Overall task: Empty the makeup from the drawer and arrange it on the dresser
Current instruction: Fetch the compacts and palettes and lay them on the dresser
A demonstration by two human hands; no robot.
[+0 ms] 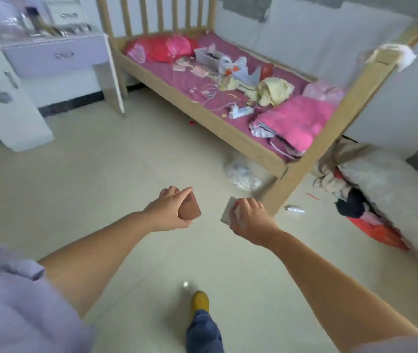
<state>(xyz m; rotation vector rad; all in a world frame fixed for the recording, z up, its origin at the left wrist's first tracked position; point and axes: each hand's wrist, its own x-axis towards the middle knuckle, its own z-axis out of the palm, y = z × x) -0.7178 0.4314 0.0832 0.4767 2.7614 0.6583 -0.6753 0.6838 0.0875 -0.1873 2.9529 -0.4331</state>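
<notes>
at far left the dresser (50,57) stands with its drawer (57,56) closed; blurred items already crowd its top. over the bare floor, my left hand (171,208) grasps a brown compact (190,207) and my right hand (250,219) clutches a pale case (228,212), both held out, i judge, for carrying to the dresser. further right the bed (228,80) holds clutter.

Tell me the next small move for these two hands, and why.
Probably carry both items left toward the lilac dresser and set them on its top. The left hand grips a flat reddish-brown case, the right hand a pale grey flat case, both in mid-air above the floor, with the dresser far off at upper left.
</notes>
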